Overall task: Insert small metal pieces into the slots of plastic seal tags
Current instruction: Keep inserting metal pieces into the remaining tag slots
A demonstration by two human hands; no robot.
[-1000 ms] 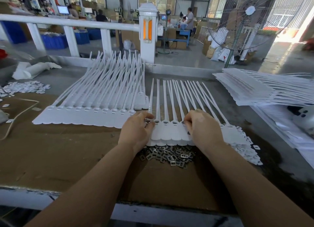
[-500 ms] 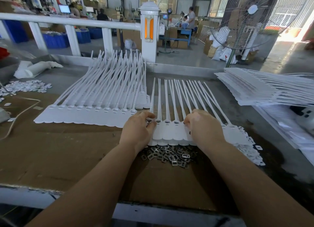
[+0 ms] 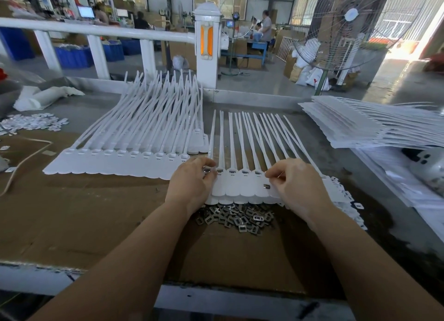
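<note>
Two hands (image 3: pixel 192 183) on seal tags (image 3: pixel 242 186)

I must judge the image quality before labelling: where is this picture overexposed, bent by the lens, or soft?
Head view: daylight burns out the doorway at upper right; the wide lens bows the white railing and stretches both forearms at the bottom edge; the left hand, right hand and pile of metal pieces are fairly sharp, while the far workers are small and soft.

The hands (image 3: pixel 245 183) cover several tag slots (image 3: pixel 245 172), and the right tag stack (image 3: pixel 374 126) runs off the frame edge.
</note>
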